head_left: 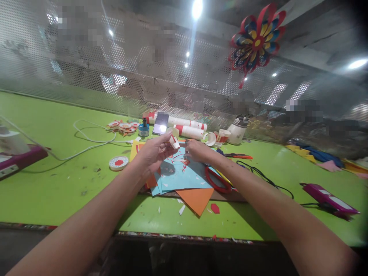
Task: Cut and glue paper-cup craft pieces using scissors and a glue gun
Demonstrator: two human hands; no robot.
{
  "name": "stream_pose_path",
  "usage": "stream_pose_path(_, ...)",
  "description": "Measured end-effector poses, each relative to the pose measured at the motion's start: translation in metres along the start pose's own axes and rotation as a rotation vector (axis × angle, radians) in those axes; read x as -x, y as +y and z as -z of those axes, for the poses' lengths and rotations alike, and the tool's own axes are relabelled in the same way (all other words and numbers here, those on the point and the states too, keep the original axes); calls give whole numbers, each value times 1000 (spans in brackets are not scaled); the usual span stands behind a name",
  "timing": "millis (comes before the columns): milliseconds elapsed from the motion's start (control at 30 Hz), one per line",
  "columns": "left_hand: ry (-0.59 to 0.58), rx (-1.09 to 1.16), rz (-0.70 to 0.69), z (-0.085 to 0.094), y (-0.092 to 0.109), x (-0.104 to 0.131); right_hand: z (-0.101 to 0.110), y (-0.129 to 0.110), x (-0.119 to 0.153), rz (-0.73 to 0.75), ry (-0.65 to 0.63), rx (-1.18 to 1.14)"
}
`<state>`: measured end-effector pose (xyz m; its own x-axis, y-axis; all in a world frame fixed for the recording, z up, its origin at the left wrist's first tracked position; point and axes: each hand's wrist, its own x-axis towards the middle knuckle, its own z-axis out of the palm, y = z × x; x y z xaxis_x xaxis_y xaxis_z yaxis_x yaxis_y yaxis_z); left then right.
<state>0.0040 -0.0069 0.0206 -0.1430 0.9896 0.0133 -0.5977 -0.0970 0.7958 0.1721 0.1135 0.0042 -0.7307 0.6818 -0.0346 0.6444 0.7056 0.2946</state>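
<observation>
My left hand pinches a small white piece with a red mark, which looks like part of a paper cup, held above the blue paper sheets. To its right, my right hand is closed, fingertips down over the blue paper; what it grips, if anything, is hidden. Thin red scraps lie on the sheets between my hands. Beside my right forearm rest red-handled scissors. An orange sheet pokes out from under the blue ones.
Behind my hands are stacked paper cups, a phone, a blue ink bottle and a white kettle. A round white disc with a red centre lies left. Purple power strips with cords lie at both sides of the green table.
</observation>
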Motion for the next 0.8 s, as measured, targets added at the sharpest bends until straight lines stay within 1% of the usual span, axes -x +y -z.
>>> stream_pose_path(167,-9,-17,-1,0,-1,1,1,-5,-3,40,-15,72)
stream_pose_path(300,-9,-15,-4,1,-1,1,6,-5,1,55,-24,87)
stream_pose_path(433,-15,-11,-5,1,-1,0,13,-5,3,47,-37,93)
stream_pose_path(567,-10,-9,-2,1,-2,0,18,-7,-2,35,-91,91)
stream_pose_path(800,-6,2,8,0,-1,1,15,-12,-10,-4,-146,47)
